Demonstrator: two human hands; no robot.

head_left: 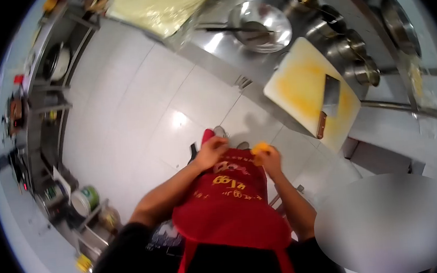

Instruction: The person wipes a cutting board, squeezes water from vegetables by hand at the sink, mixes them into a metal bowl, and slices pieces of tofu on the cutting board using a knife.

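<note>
My right hand (272,159) holds a small orange-yellow piece of food (260,147) in its fingertips, in front of my chest. My left hand (212,151) is curled on the top edge of my red apron (229,207), a short way left of the food. Both hands are over the white tiled floor, off the counter. A white cutting board (302,86) stained yellow lies on the steel counter ahead and to the right. A cleaver (330,97) with a brown handle rests on it.
A steel bowl (263,22) with a ladle sits on the counter beyond the board. Several steel pots (347,49) line the right. A tray of pale yellow sheets (159,7) is at the top. Shelves with containers (55,149) stand along the left.
</note>
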